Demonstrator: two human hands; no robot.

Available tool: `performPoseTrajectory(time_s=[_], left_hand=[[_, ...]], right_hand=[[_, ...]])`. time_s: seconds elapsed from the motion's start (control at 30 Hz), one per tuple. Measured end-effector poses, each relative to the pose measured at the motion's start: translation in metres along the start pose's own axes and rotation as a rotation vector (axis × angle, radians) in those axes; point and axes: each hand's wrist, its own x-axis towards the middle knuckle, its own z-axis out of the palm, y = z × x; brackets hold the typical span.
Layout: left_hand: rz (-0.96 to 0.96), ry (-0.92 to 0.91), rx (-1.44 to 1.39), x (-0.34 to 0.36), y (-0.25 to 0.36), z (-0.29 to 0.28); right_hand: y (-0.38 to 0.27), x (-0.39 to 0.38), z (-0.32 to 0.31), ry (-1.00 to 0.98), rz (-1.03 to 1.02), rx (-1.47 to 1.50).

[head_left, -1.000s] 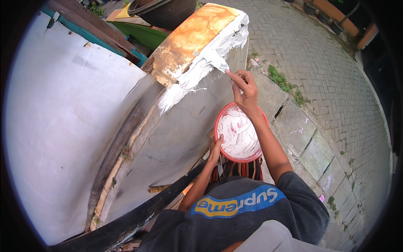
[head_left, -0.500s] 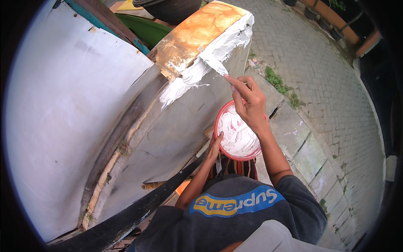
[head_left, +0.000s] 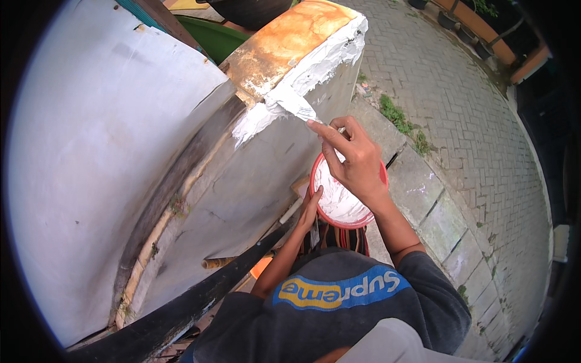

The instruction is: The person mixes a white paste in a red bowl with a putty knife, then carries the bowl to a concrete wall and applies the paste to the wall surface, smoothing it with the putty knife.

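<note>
My right hand [head_left: 354, 160] is closed round the handle of a putty knife [head_left: 298, 107], its forefinger stretched along the tool. White paste coats the blade, which lies against the corner of a wall end. Thick white filler [head_left: 330, 60] runs along that edge, below an orange-brown stained top face [head_left: 302, 33]. At its lower end the smear fans out ragged onto the grey wall side. Below, my left hand [head_left: 310, 209] grips the side of a red tub [head_left: 346, 225], with the thumb at the rim. White paste [head_left: 339, 202] lines the tub, partly hidden by my right hand.
A white panel [head_left: 109, 151] fills the left side, beside a curved ledge [head_left: 148, 251]. A black pole [head_left: 230, 269] slants across the lower left. Concrete slabs [head_left: 448, 227] and herringbone paving [head_left: 472, 121] lie to the right. A dark pot [head_left: 248, 12] stands behind the wall.
My right hand and the putty knife have moved left and a little nearer along the edge, toward the smear's lower end. The left hand still holds the tub.
</note>
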Motion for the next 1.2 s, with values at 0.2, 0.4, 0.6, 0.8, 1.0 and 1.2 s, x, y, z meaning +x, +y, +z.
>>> performPoseTrajectory(time_s=[0.2, 0.4, 0.6, 0.8, 1.0, 1.2], left_hand=[[0.052, -0.001, 0.005, -0.008, 0.014, 0.005], [0.141, 0.009, -0.015, -0.001, 0.007, 0.004], [0.100, -0.003, -0.014, -0.001, 0.010, 0.005], [0.075, 0.011, 0.007, -0.002, 0.014, 0.005], [0.080, 0.007, -0.021, 0.001, 0.010, 0.004], [0.082, -0.002, -0.023, -0.002, 0.015, 0.010]], right_hand=[[-0.012, 0.006, -0.009, -0.036, -0.017, -0.060], [-0.023, 0.012, -0.010, -0.032, -0.050, -0.026], [-0.011, 0.011, -0.008, 0.064, 0.021, 0.074], [-0.011, 0.017, -0.011, 0.004, -0.035, 0.080], [0.001, 0.006, -0.009, 0.022, -0.106, 0.016], [0.008, 0.016, -0.003, 0.049, -0.153, -0.012]])
